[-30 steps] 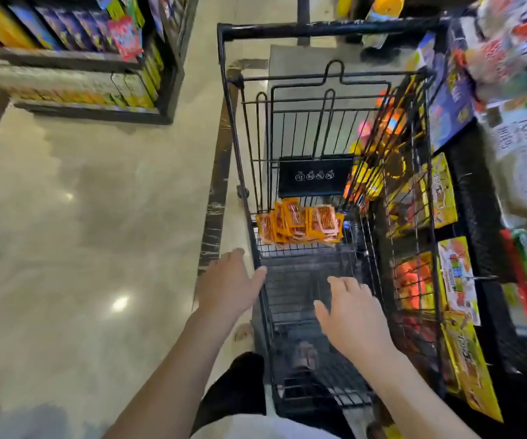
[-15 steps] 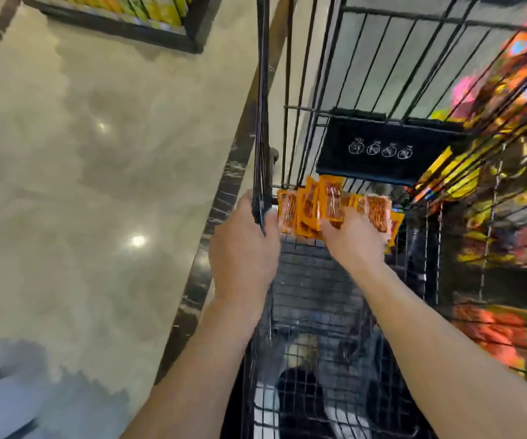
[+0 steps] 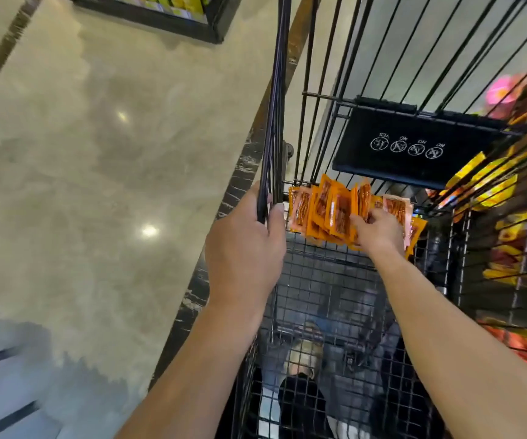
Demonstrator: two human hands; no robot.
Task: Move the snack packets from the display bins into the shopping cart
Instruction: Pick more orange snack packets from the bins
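- Head view: looks steeply down into a black wire shopping cart [image 3: 319, 280] standing on a glossy beige floor [image 3: 97, 185].
- Grips the top edge of the cart's left wall with the left hand [image 3: 243, 248]: thumb on the inside of the bars, the other fingers wrapped round the outside, closed tight on the wire.
- Reaches deep into the basket with the right hand [image 3: 379, 231], arm stretched over the mesh bottom.
- Curls the right fingers [image 3: 362, 220] down into the snack packets [image 3: 328, 210] and pinches the bunch near its right side; cannot tell how many packets sit in the grip.
- Finds those packets already inside the cart, at its far end: orange wrappers with clear windows, standing on edge and fanned out, touching the front bars.
- Places one paler packet [image 3: 397, 207] just behind the right hand, at the right of the bunch.
- Shows a black plate [image 3: 414, 144] with four round white symbols hanging on the front bars, just above the packets.
- Catches the display bins [image 3: 490, 191] through the cart's right wall, filled with yellow and orange packs, blurred.
- Takes in a dark shelf [image 3: 167, 14] with yellow goods across the aisle at top left.
- Makes out a light shoe [image 3: 306, 353] and a dark trouser leg through the mesh below.
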